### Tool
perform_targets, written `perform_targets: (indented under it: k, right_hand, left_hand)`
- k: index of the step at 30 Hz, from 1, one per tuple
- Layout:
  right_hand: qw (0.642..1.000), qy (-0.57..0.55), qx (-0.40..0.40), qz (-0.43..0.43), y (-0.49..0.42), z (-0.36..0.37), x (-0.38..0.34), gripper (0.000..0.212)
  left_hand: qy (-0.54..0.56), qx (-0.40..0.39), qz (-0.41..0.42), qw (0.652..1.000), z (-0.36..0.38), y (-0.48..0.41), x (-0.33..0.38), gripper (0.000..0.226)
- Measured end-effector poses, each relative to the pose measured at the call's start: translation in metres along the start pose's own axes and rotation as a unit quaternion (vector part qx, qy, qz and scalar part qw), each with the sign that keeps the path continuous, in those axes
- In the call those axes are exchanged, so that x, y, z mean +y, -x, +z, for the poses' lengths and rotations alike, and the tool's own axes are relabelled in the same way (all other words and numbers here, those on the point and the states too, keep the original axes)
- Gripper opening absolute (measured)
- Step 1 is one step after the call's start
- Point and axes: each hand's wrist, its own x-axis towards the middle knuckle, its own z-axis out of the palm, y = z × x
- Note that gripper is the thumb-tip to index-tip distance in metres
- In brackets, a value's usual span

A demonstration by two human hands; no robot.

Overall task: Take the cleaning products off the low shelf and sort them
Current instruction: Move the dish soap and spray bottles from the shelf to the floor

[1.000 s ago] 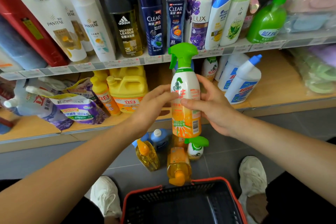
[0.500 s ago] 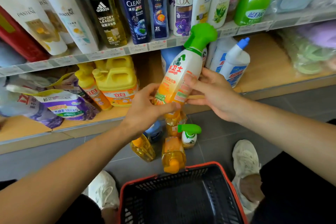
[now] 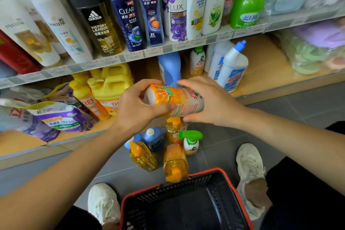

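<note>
Gripping one bottle (image 3: pixel 175 99), left hand (image 3: pixel 136 110), right hand (image 3: pixel 211 102)

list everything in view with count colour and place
held bottle: one, orange and white, sideways in both hands
toiletry bottles: about ten, white, navy, black, green, upper shelf
yellow jugs: at least two, yellow, low shelf left
refill pouches: at least two, purple-white, low shelf far left
blue bottle: one, blue, low shelf middle
white bottles: at least two, white, blue caps, low shelf right
floor bottles: about six, amber, blue, one green-topped, floor below the hands
soft packs: several, pastel, shelves far right
basket: one, black with red rim, floor
shoes: two, white, beside the basket
left hand: one, on the bottle's base end
right hand: one, on its other end
</note>
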Motion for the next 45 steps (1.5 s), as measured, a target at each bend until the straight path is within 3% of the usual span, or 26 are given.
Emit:
perform_targets:
  k: [6,12,18,29,35,39,45]
  right_hand:
    - [0.99,-0.132,-0.055,-0.006,-0.006,0.008,0.002,0.097]
    - [0.977,-0.206,-0.059,0.004,-0.001,0.017,0.004,0.083]
    - [0.962,-0.264,-0.072,0.014,0.002,0.025,0.004,0.083]
    - [0.962,-0.27,-0.006,0.046,-0.002,0.023,0.009,0.081]
    - [0.961,-0.272,-0.011,0.053,0.001,0.026,0.009,0.082]
    - [0.966,-0.256,-0.012,0.039,0.002,0.026,0.007,0.083]
    - [0.966,-0.257,-0.016,0.034,0.0,0.023,0.003,0.081]
  left_hand:
    - [0.014,-0.047,0.044,0.998,0.004,0.003,0.009,0.065]
    - [0.071,-0.126,0.004,0.99,-0.006,-0.005,0.011,0.044]
    - [0.072,-0.093,0.022,0.993,-0.006,-0.007,0.009,0.029]
    - [-0.079,-0.115,0.219,0.966,-0.006,0.011,0.007,0.04]
    - [-0.073,-0.026,0.268,0.96,-0.005,0.015,0.007,0.021]
    - [-0.057,-0.001,0.213,0.975,-0.008,0.008,0.009,0.02]
    - [0.057,-0.052,0.065,0.995,-0.008,-0.001,0.008,0.027]
